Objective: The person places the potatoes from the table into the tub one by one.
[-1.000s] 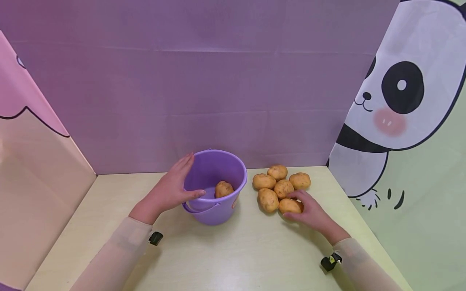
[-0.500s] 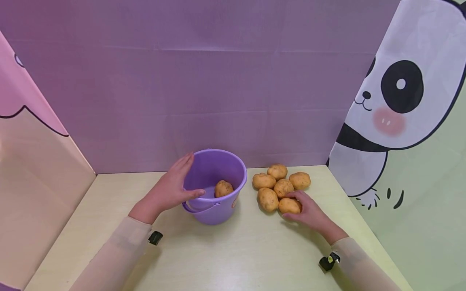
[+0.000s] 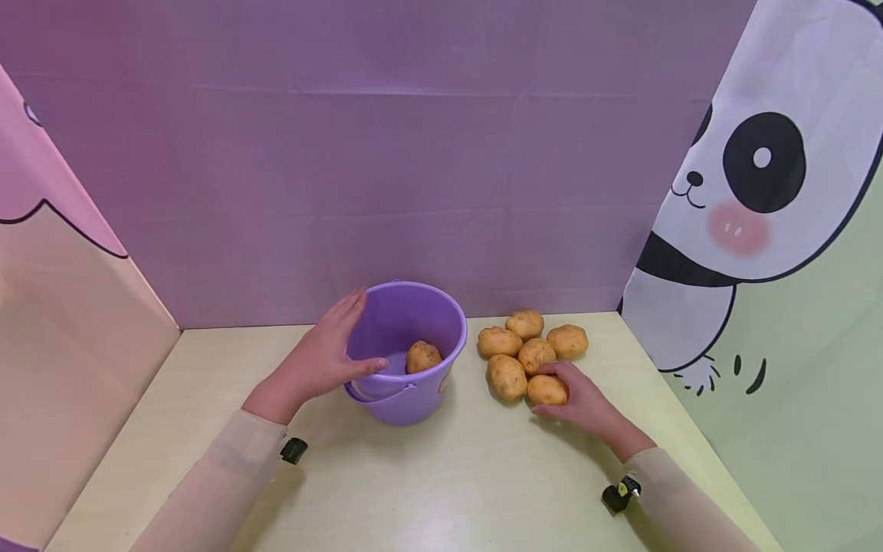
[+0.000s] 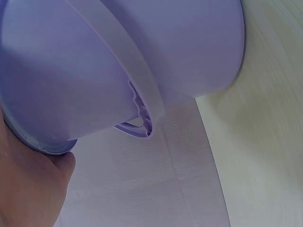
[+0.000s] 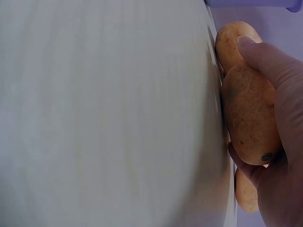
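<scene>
A purple bucket [image 3: 414, 399] stands on the table with one potato [image 3: 423, 357] inside. My left hand [image 3: 320, 356] holds its left rim, the thumb reaching over the near side of the rim; the left wrist view shows a fingertip [image 4: 69, 164] just beyond the rim. Right of the bucket lies a cluster of several potatoes. My right hand [image 3: 582, 402] grips the nearest potato [image 3: 547, 390], thumb on the near side and fingers on the far side. In the right wrist view this potato [image 5: 251, 113] sits close against the tabletop, partly hidden by the hand.
The other potatoes [image 3: 507, 377] lie close together, left of and behind the gripped one. The bucket's handle [image 3: 382, 397] hangs down at its front. A purple backdrop [image 3: 414, 153] rises behind the table [image 3: 414, 491], with printed panels at both sides, one showing a panda [image 3: 759, 176].
My right hand has shifted very slightly left around the same potato. The left hand and the bucket stay in place.
</scene>
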### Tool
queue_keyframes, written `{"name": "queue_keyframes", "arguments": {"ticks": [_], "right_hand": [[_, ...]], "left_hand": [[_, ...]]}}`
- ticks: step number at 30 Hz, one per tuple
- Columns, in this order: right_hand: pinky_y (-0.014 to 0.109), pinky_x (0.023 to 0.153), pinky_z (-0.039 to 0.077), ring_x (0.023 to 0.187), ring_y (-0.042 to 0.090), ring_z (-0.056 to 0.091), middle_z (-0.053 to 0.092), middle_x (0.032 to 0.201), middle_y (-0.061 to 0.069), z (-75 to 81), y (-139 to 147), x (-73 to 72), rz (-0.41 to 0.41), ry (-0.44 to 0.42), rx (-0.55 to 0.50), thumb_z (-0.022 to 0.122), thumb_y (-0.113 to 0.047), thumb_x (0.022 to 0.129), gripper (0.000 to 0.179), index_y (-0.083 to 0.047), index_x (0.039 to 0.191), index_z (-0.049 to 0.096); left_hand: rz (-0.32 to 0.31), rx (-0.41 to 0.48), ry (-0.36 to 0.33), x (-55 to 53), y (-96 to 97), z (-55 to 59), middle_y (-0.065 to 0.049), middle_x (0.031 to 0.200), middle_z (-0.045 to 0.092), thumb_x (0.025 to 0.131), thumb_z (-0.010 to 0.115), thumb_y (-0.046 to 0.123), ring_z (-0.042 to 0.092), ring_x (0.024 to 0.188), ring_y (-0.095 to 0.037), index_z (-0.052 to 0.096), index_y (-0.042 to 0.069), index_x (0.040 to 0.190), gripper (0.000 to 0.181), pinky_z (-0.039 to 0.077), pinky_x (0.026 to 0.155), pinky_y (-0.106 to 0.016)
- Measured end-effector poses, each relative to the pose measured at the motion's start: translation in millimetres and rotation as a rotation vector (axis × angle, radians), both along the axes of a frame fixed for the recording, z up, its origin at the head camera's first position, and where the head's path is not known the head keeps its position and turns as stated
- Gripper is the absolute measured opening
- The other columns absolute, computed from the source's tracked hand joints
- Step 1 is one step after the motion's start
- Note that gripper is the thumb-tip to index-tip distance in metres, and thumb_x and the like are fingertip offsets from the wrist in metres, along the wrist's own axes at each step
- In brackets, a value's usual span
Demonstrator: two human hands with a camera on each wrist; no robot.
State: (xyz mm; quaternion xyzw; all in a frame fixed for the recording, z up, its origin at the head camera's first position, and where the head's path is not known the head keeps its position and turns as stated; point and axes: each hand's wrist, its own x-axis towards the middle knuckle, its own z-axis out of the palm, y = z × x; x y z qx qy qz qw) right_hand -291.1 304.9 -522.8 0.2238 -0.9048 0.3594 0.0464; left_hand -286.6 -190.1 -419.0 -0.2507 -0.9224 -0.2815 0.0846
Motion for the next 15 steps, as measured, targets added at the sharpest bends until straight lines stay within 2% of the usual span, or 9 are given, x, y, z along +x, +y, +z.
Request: {"name": "queue_keyframes", "arguments": {"ticks": [7, 15], "right_hand": [[0.055, 0.112, 0.05, 0.126, 0.026, 0.062, 0.067, 0.135, 0.005, -0.9, 0.0, -0.9, 0.013, -0.013, -0.01, 0.104, -0.026, 0.079, 0.068, -0.013, 0.136, 0.068], [0.053, 0.11, 0.051, 0.123, 0.026, 0.063, 0.067, 0.133, 0.004, -0.6, -0.8, -0.9, 0.023, -0.012, -0.012, 0.102, -0.026, 0.082, 0.065, -0.012, 0.135, 0.068]], "left_hand": [[0.003, -0.002, -0.014, 1.0, 0.3, 1.4, -0.019, 0.184, 0.015, 0.094, 0.083, 0.061, 0.013, 0.169, -0.042, 0.02, -0.005, 0.173, 0.121, 0.023, 0.132, -0.066], [0.005, 0.0, -0.01, 1.4, 0.8, 1.2, -0.02, 0.183, 0.016, 0.094, 0.085, 0.056, 0.013, 0.169, -0.042, 0.021, -0.006, 0.173, 0.119, 0.023, 0.132, -0.066]]}}
